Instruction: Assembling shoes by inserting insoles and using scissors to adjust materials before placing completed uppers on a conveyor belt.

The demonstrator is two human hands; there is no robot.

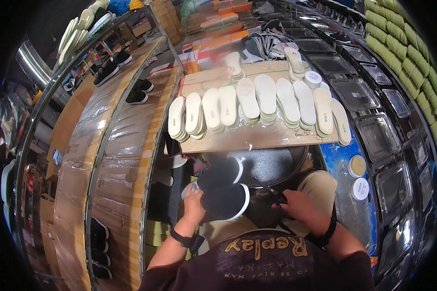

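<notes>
My left hand [194,206] is closed at the heel end of a pair of black shoes with white sole edges. The nearer shoe [224,201] lies across my lap area, its rounded toe to the right. Just beyond it is the other shoe [218,173], somewhat blurred. My right hand [296,206] is wrapped round a thin dark tool [272,191], which looks like scissors; its tip points up and left over a round black surface [272,165]. Part of the tool is hidden by my fingers.
Ahead, a board [257,140] carries a row of stacked cream insoles [247,99]. Round tins [357,166] stand on a blue surface at the right. Racks of clear trays [357,94] line the right side. At left, a plastic-wrapped shelf [119,136] holds several black shoes [140,92].
</notes>
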